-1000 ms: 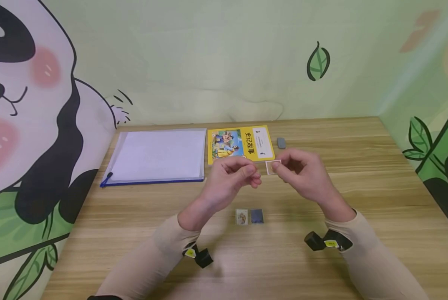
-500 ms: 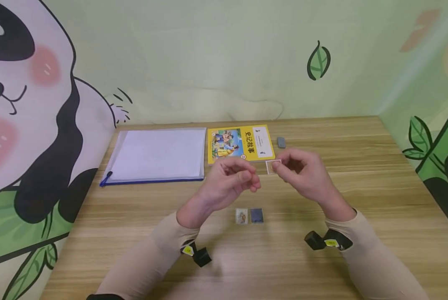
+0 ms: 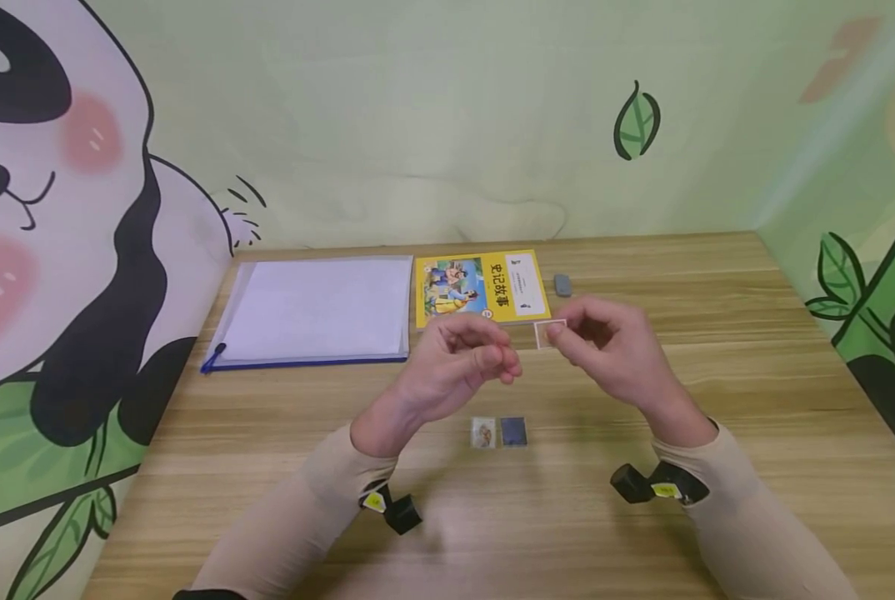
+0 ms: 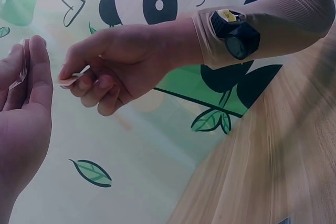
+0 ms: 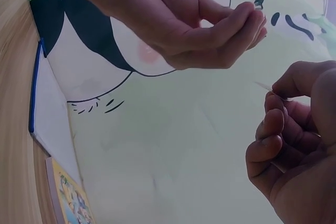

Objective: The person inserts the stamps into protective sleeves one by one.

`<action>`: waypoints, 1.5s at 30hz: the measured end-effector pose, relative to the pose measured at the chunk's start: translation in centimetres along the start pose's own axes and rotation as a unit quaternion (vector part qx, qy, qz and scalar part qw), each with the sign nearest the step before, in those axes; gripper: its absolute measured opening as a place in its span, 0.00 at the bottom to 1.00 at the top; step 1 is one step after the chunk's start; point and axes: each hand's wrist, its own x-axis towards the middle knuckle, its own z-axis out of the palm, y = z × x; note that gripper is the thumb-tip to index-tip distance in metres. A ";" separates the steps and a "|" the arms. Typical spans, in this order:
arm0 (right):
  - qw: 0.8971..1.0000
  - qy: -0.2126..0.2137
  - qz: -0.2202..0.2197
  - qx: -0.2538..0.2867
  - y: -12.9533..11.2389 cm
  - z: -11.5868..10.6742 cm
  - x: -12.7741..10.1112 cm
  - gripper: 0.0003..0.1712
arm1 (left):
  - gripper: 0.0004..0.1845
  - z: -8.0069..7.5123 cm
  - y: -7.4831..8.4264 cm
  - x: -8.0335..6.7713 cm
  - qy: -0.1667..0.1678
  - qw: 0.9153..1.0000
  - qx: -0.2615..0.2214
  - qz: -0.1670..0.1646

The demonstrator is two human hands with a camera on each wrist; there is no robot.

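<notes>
My right hand (image 3: 560,333) pinches a small clear card sleeve (image 3: 547,334) with a pale border, held above the table. In the right wrist view it shows edge-on as a thin sliver (image 5: 268,87) at my right hand (image 5: 281,95). My left hand (image 3: 496,358) is raised just left of it, fingers curled with the tips together. The left wrist view shows a thin clear film (image 4: 20,66) pinched between the fingers of my left hand (image 4: 29,59), with my right hand (image 4: 79,77) facing it. Two small cards, one pictured (image 3: 482,433) and one dark blue (image 3: 513,432), lie below my hands.
A yellow picture book (image 3: 481,287) lies at the back of the wooden table (image 3: 755,417). A clear folder with white paper (image 3: 316,310) is left of it, and a small grey eraser (image 3: 562,285) to its right. Painted walls close off the back and both sides.
My left hand has drawn slightly down and away from the sleeve. The right hand has tilted the sleeve a little and otherwise stays put.
</notes>
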 end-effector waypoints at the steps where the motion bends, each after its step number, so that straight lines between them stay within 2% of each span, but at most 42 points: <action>1: 1.000 0.005 -0.004 0.002 -0.2 0.0 -0.1 0.04 | 0.09 0.0 0.0 0.0 0.000 1.000 0.000 0.001; 5: 0.999 0.030 -0.031 0.017 -1.4 0.0 -0.4 0.03 | 0.09 0.1 0.0 0.0 -0.003 1.000 0.001 0.004; 9: 0.995 0.053 -0.076 0.026 -2.7 0.2 -0.7 0.04 | 0.08 0.2 0.0 -0.1 -0.007 1.000 0.011 0.006; 14: 0.990 0.061 -0.125 0.027 -3.9 0.7 -1.1 0.08 | 0.07 0.2 -0.1 -0.2 -0.010 0.999 0.033 0.004; 19: 0.981 0.065 -0.175 0.046 -4.2 1.4 -1.1 0.05 | 0.07 0.1 -0.3 -0.3 -0.017 0.999 0.040 -0.004; 23: 0.973 0.067 -0.216 0.043 -4.3 1.9 -0.7 0.12 | 0.07 0.2 -0.4 -0.3 -0.019 0.999 0.040 -0.007; 26: 0.969 0.069 -0.238 0.017 -4.3 2.2 -0.5 0.16 | 0.07 0.2 -0.5 -0.3 -0.018 0.999 0.040 -0.010; 37: 0.964 0.074 -0.255 -0.018 -3.9 2.4 -0.3 0.18 | 0.06 0.2 -0.6 -0.2 0.001 0.998 0.056 -0.017; 45: 0.967 0.073 -0.241 -0.042 -3.5 2.3 -0.3 0.18 | 0.07 0.0 -0.7 -0.2 0.008 0.998 0.061 -0.024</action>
